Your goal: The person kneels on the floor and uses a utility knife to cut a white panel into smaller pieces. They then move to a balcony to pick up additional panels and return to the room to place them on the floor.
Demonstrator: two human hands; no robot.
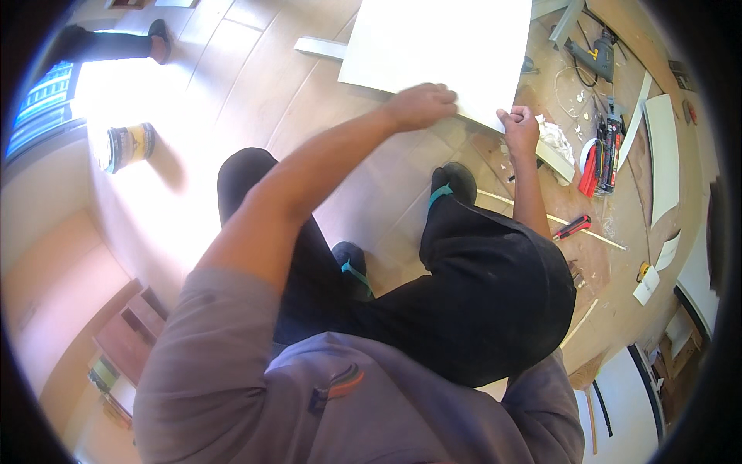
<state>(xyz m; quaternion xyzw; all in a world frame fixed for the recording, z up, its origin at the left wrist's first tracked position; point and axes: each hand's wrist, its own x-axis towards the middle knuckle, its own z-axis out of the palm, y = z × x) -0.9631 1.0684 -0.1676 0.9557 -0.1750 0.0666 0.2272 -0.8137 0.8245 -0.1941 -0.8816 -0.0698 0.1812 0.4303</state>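
A white board (440, 50) with a straight near edge lies before me, raised off the tiled floor. My right hand (519, 130) grips its near right corner, thumb on top and the other fingers curled. Along the near edge, my left hand (421, 107) is closed with its fingers bent, slightly blurred; whatever it may hold is hidden. A pale bar (321, 48) sticks out from under the board's left side. Beside my right hand, crumpled white scraps (555, 135) lie near a light strip of wood (555, 164).
On the right lie a grey power tool (595, 58), a caulking gun (610, 151), a red utility knife (573, 226) and curved white offcuts (663, 155). A tin (127, 147) stands at left. Another person's leg (116, 46) shows at the far left.
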